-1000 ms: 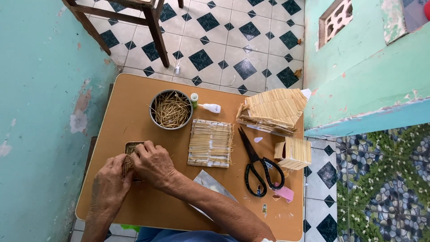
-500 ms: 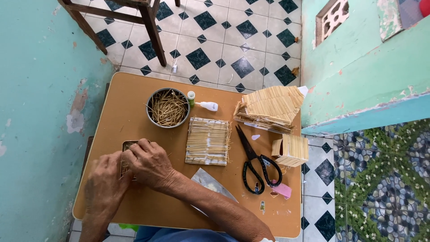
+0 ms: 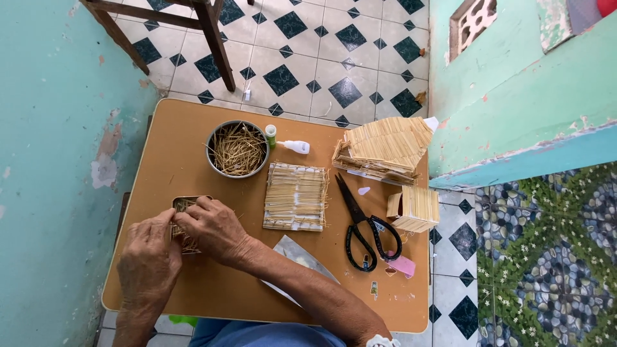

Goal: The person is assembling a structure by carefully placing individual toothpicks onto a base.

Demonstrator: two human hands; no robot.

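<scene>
Both hands meet over a small rectangular panel covered in thin sticks [image 3: 182, 205] at the near left of a brown table [image 3: 173, 148]. My left hand [image 3: 149, 257] holds the panel's near side. My right hand [image 3: 212, 228] lies across the panel, fingertips pressing on its sticks. Most of the panel is hidden under the hands. A round metal bowl of loose thin sticks [image 3: 237, 149] stands just beyond them.
A flat stick mat [image 3: 295, 196] lies mid-table, black scissors [image 3: 363, 228] to its right. A glue bottle [image 3: 294, 146], a stick roof piece [image 3: 385, 148] and a small stick box [image 3: 414, 209] sit at the right. A plastic sheet [image 3: 292, 252] lies under my right forearm. Chair legs [image 3: 215, 38] stand beyond.
The hands stay over the small stick panel with only slight finger shifts. The view has drifted a little.
</scene>
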